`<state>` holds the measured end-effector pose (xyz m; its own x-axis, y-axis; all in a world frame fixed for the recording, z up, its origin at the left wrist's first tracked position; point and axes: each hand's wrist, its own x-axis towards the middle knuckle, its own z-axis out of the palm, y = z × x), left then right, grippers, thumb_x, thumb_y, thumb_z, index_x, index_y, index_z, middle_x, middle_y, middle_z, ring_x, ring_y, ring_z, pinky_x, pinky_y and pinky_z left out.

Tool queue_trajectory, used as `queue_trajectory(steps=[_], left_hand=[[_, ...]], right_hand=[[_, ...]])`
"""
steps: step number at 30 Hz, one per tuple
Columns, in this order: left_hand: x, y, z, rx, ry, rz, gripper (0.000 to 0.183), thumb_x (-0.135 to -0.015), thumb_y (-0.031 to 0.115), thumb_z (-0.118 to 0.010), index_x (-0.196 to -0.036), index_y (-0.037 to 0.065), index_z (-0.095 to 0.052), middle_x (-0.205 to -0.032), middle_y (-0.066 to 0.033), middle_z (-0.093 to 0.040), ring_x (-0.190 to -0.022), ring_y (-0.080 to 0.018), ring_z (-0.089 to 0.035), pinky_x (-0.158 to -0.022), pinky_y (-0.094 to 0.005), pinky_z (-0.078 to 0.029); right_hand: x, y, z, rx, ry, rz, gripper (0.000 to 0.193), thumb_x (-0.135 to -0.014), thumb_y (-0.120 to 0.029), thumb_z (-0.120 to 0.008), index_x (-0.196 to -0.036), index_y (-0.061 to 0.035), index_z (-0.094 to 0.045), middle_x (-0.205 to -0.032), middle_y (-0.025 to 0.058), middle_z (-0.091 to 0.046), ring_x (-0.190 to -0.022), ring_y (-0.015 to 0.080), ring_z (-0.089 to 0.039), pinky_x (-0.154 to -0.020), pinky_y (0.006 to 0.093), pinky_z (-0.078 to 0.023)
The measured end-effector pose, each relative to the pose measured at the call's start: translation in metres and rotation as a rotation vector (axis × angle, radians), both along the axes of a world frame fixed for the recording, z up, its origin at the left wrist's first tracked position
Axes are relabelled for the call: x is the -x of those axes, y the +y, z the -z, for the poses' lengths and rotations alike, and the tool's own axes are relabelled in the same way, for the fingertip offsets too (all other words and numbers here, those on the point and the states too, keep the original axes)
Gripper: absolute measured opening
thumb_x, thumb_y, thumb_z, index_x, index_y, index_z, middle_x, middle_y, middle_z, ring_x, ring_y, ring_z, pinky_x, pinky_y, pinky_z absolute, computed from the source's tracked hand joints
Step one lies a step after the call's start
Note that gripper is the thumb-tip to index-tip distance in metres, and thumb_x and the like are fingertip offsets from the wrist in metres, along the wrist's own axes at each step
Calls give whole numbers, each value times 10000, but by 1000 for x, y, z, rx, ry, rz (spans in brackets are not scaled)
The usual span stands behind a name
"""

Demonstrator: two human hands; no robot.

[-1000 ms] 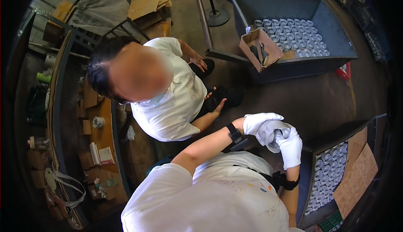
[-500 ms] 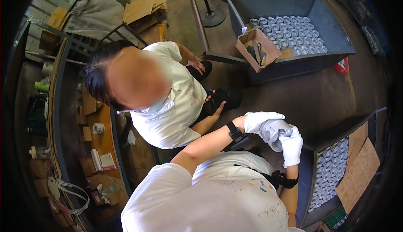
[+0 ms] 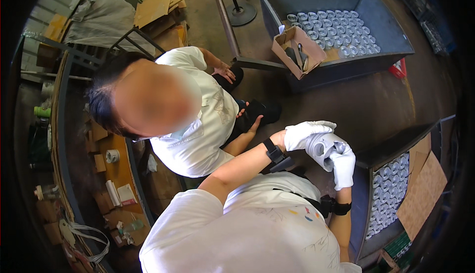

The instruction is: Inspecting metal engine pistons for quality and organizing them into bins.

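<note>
Between my two white-gloved hands is a silver-grey metal piston (image 3: 320, 149), tilted, with a round hole in its side turned toward me. My left hand (image 3: 304, 134) wraps over its far left side, fingers closed along the top. On the near right side, my right hand (image 3: 343, 165) grips the piston's rim with bent fingers; the fingertips are partly hidden behind the metal. The piston is held in the air in front of my body, left of the bin with similar pistons.
Beside my right arm a metal bin (image 3: 364, 211) holds rows of pistons (image 3: 388, 194), partly covered by a cardboard sheet (image 3: 422, 196). A larger bin (image 3: 341, 68) ahead holds more, with an open cardboard box (image 3: 292, 50) at its corner. A seated person (image 3: 198, 112) is close on my left, near shelving (image 3: 123, 174).
The piston has turned in my hands, so its side hole shows more plainly. My right hand has shifted slightly up around its rim. The whole view has moved a little.
</note>
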<state>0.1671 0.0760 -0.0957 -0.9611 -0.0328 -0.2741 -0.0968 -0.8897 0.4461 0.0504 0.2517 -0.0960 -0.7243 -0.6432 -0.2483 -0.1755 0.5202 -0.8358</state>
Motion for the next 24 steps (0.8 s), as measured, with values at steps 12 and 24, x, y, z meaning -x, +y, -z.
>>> queue_trajectory(steps=[12,24], left_hand=[[-3,-3,-25,23,257,103,557,-988,182,-523,-1469,-2,-308,-1381,-165,-511,-1266,-216,-506,-1076,-339,-387],[6,9,-29,126,89,214,687,-936,84,-560,-1521,35,-203,-1484,-152,-381,-1376,-257,-369,-1144,-402,-278]], right_hand=[[-12,2,-21,232,-641,232,255,-905,-111,-547,-1104,17,-642,-935,95,-691,-689,177,-685,-521,293,-563],[-19,24,-34,306,-830,388,272,-867,-150,-611,-1103,-16,-632,-821,139,-671,-534,228,-636,-458,341,-555]])
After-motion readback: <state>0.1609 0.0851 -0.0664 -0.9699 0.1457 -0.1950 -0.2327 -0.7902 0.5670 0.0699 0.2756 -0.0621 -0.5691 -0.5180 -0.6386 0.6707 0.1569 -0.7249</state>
